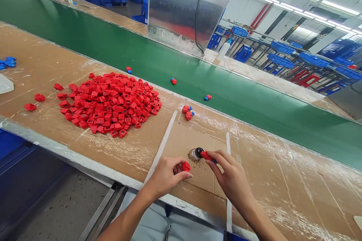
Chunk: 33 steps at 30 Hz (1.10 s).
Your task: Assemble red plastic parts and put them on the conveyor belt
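My left hand (pixel 166 175) is closed on a small red plastic part (pixel 186 166), pinched between thumb and fingers just above the near edge of the bench. My right hand (pixel 229 175) grips a red-handled tool (pixel 206 155) whose tip rests at a small round tin (pixel 194 154) on a cardboard sheet (pixel 181 141). A big pile of red plastic parts (pixel 109 103) lies to the left on the bench. Two or three red parts with blue pieces (pixel 187 112) sit near the belt's edge.
A green conveyor belt (pixel 254 109) runs behind the bench, carrying red-and-blue parts (pixel 173 81) spaced apart. A metal housing (pixel 181 11) stands beyond it. Loose red parts (pixel 34 101) and blue pieces (pixel 8 62) lie far left. Blue crates line the racks behind.
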Tool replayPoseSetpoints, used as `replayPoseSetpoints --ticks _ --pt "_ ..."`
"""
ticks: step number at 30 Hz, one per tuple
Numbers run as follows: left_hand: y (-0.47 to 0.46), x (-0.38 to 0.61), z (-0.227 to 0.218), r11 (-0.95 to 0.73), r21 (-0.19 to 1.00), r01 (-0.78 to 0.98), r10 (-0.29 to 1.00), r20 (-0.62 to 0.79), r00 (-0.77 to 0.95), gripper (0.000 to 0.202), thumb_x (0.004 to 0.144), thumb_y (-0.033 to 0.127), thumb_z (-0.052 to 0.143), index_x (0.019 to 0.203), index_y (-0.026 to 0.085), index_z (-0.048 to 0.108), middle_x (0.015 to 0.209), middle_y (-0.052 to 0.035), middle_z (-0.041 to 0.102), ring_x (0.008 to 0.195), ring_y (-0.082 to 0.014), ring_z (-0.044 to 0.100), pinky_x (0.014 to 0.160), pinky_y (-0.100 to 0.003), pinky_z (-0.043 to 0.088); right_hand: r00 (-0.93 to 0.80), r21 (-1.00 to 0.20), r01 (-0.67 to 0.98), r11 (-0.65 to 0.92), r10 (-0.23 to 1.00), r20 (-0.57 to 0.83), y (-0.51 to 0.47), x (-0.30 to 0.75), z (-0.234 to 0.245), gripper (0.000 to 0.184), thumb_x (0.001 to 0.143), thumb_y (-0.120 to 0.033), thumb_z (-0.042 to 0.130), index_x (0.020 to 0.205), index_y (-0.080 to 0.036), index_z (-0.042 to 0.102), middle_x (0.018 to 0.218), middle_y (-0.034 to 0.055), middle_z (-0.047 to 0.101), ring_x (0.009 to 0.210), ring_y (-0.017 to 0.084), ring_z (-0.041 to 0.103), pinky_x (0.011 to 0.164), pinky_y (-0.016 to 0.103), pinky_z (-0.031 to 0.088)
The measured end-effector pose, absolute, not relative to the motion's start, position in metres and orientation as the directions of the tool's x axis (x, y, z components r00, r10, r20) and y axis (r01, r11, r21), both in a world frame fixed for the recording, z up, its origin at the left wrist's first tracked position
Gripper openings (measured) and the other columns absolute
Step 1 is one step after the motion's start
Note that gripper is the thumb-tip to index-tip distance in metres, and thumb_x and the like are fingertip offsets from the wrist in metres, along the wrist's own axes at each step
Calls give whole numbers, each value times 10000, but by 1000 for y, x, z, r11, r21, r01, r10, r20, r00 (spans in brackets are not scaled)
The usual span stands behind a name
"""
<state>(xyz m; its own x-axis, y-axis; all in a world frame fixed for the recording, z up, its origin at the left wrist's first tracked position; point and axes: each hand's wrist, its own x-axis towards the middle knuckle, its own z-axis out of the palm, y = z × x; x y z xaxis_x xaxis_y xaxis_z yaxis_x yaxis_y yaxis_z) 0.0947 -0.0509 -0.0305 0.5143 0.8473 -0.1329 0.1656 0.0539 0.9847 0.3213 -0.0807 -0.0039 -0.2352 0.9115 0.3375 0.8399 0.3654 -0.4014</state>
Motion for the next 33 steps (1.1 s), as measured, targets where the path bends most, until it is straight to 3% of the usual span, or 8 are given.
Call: replayPoseSetpoints --ticks 4,12,18,25,33 --pt "-50 94 -35 145 986 79 830 -165 533 142 790 277 710 823 148 661 727 26 569 679 -117 480 625 -217 355 -199 -439 827 351 913 355 -80 319 2 186 1015 -263 519 1175 -222 605 1057 56 665 933 204 639 793 316 497" --pt "-53 94 -41 413 905 -102 694 -240 679 242 732 301 746 879 124 671 697 12 565 632 -117 504 573 -224 451 -145 -676 665 319 942 302 -102 295 16 181 989 -277 564 1154 -257 636 1053 61 677 934 209 658 793 307 544" --pt "-52 94 -42 409 905 -117 669 -211 713 310 744 346 753 942 111 710 703 9 540 659 -121 497 589 -242 491 -160 -711 630 311 949 273 -115 287 5 216 988 -260 552 1186 -243 638 1083 91 677 969 223 661 803 320 557" --pt "-52 95 -44 417 902 -116 659 -212 721 307 742 350 756 928 112 706 728 -14 587 688 -136 527 609 -245 497 -186 -721 617 315 949 255 -117 284 -4 192 987 -218 555 1157 -261 634 1040 46 662 949 175 647 809 266 533" --pt "-52 89 -41 313 947 67 607 -254 753 207 815 316 643 916 144 701 686 18 522 601 -121 501 558 -222 462 -266 -709 625 326 943 199 -120 279 -7 216 1006 -177 458 1070 -233 656 914 55 597 832 171 614 724 267 524"
